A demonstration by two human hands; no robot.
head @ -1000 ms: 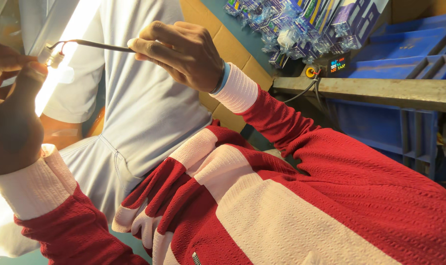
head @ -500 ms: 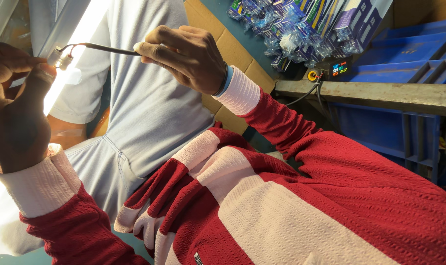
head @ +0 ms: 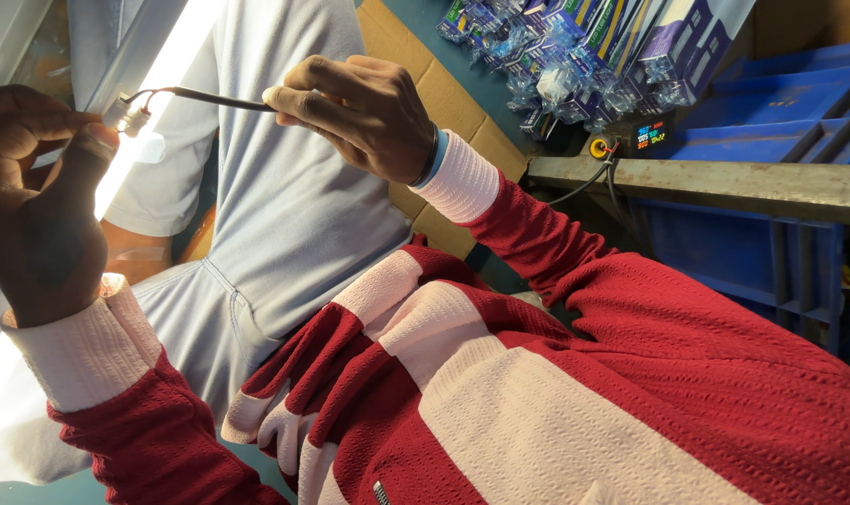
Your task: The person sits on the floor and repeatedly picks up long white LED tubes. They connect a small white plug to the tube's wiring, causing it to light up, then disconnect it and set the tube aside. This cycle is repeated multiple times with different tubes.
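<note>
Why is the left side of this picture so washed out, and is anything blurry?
Head view: a bright strip of light behind the left hand blows out to pure white, leaving that hand dark against it; the right hand and the thin cable it pinches stay sharp; the red and white sleeve is evenly lit.

Bright light is pouring in along the left edge. Blue plastic bins [head: 771, 150] are sitting behind a worn wooden rail [head: 724, 182], clear packets [head: 575, 65] are hanging above flattened cardboard [head: 444, 93], and a small lit display [head: 651, 136] is glowing.
</note>
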